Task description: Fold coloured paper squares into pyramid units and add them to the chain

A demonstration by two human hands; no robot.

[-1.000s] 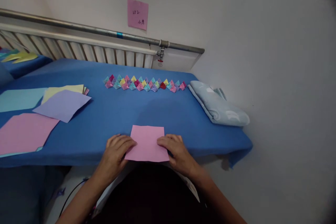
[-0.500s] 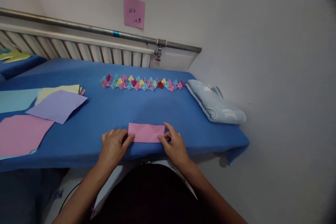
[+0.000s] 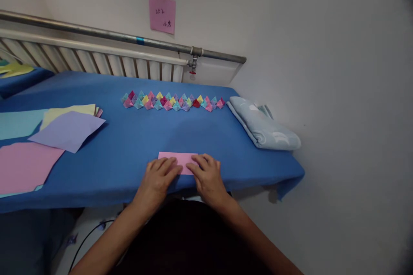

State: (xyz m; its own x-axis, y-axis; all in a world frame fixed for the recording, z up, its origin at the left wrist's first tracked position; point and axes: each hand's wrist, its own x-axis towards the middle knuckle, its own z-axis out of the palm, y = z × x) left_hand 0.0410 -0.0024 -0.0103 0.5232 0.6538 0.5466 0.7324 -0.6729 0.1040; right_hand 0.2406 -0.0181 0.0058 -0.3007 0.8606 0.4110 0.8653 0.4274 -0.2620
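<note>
A folded strip of pink paper (image 3: pixel 184 160) lies lengthwise near the front edge of the blue-covered table (image 3: pixel 135 133). My left hand (image 3: pixel 160 177) covers its left half, fingers bent on top and thumb near the lower edge. On the right end, my right hand (image 3: pixel 208 177) holds the paper down, with thumb and fingertips on its surface. The thumbs point toward each other with a short stretch of pink showing between them. Parts of the strip under both hands are hidden.
Small folded paper pieces (image 3: pixel 167 102) in many colours form a row at the back. Loose sheets, including a purple one (image 3: pixel 71 129) and a pink one (image 3: pixel 27 167), lie at left. A folded light-blue cloth (image 3: pixel 264 124) sits at right. A radiator (image 3: pixel 106 63) runs behind.
Both hands have moved inward from the ends of the pink strip and now lie over it. The left hand shifted farthest, to the right. The view has shifted slightly.
</note>
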